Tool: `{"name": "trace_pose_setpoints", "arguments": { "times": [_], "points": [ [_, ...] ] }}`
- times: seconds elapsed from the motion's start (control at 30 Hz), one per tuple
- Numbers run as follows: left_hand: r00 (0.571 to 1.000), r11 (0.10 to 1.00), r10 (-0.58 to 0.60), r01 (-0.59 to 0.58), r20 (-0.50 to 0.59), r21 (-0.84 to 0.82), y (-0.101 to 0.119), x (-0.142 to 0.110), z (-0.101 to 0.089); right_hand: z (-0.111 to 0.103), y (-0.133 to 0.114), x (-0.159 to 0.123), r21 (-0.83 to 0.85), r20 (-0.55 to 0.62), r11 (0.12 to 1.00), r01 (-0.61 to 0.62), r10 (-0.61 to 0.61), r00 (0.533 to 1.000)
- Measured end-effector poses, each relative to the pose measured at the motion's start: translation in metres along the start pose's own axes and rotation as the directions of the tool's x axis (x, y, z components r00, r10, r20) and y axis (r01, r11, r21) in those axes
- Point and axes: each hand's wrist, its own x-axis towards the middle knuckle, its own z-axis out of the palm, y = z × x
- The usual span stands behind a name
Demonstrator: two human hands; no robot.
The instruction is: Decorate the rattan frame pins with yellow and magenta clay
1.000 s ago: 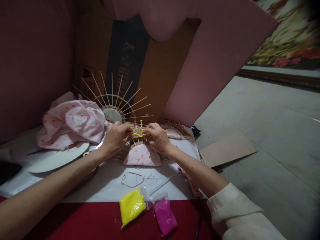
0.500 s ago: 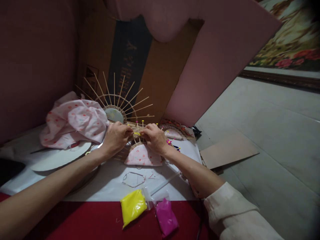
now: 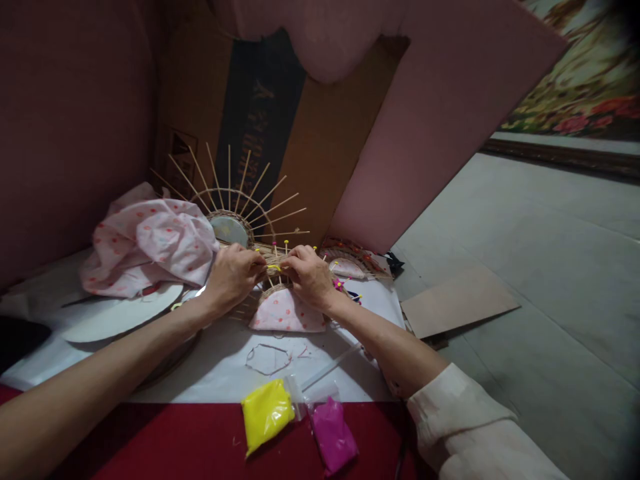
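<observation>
Between my two hands is a small thin yellow strip (image 3: 273,267), looking like soft clay, against the woven rim of a half-round piece. My left hand (image 3: 234,270) pinches at its left side, and my right hand (image 3: 306,273) pinches at its right. The fingertips partly hide the strip's ends. Below the rim, a half-round pad of white cloth with red dots (image 3: 287,312) fills the piece's middle. Yellow- and pink-tipped sticks (image 3: 286,244) stand up behind my fingers. Beyond them rises a woven sunburst frame (image 3: 239,200) with a round pale centre.
Crumpled dotted cloth (image 3: 150,243) and a pale flat disc (image 3: 125,317) lie left. A yellow clay bag (image 3: 267,413) and a magenta clay bag (image 3: 333,433) sit in front on red cloth. Another half-round piece (image 3: 347,268) is at right. Cardboard (image 3: 320,153) stands behind.
</observation>
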Motion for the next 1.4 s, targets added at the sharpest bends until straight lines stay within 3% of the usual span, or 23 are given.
{"name": "trace_pose_setpoints", "arguments": {
  "times": [0.37, 0.63, 0.77, 0.9, 1.0, 1.07, 1.2, 1.33, 1.4],
  "points": [
    [0.999, 1.0, 0.014, -0.015, -0.032, -0.019, 0.001, -0.002, -0.002, 0.001, -0.005, 0.006, -0.016, 0.029, 1.0, 0.019, -0.019, 0.999],
    [0.999, 1.0, 0.023, -0.023, -0.023, -0.002, 0.002, -0.002, -0.002, -0.017, 0.009, -0.005, 0.05, -0.094, 0.998, -0.026, 0.031, 0.995],
    [0.999, 0.999, 0.043, -0.043, -0.027, 0.001, 0.002, -0.002, -0.001, -0.024, 0.014, -0.014, -0.001, -0.047, 1.0, 0.014, -0.014, 0.999],
    [0.998, 0.997, 0.05, -0.051, -0.033, -0.054, 0.0, -0.002, 0.0, -0.045, 0.015, -0.03, -0.052, -0.053, 0.998, 0.02, -0.023, 0.998],
    [0.998, 0.993, 0.058, -0.059, -0.015, -0.099, 0.0, -0.003, -0.002, -0.074, 0.013, -0.059, -0.123, -0.011, 0.986, -0.115, 0.114, 0.993],
    [0.996, 0.99, 0.089, -0.088, 0.008, -0.11, 0.0, -0.003, -0.004, -0.094, 0.01, -0.088, -0.228, 0.095, 0.934, -0.276, 0.304, 0.948],
    [0.987, 0.981, 0.156, -0.152, 0.028, -0.121, 0.001, -0.002, -0.005, -0.118, 0.004, -0.154, -0.394, 0.232, 0.745, -0.538, 0.647, 0.726],
    [0.98, 0.976, 0.194, -0.189, 0.037, -0.103, 0.002, -0.002, -0.001, -0.116, 0.0, -0.194, -0.33, 0.305, 0.598, -0.73, 0.8, 0.517],
    [0.978, 0.976, 0.205, -0.201, 0.045, -0.09, 0.003, -0.002, 0.001, -0.107, 0.0, -0.2, -0.252, 0.35, 0.576, -0.778, 0.804, 0.481]
  ]
}}
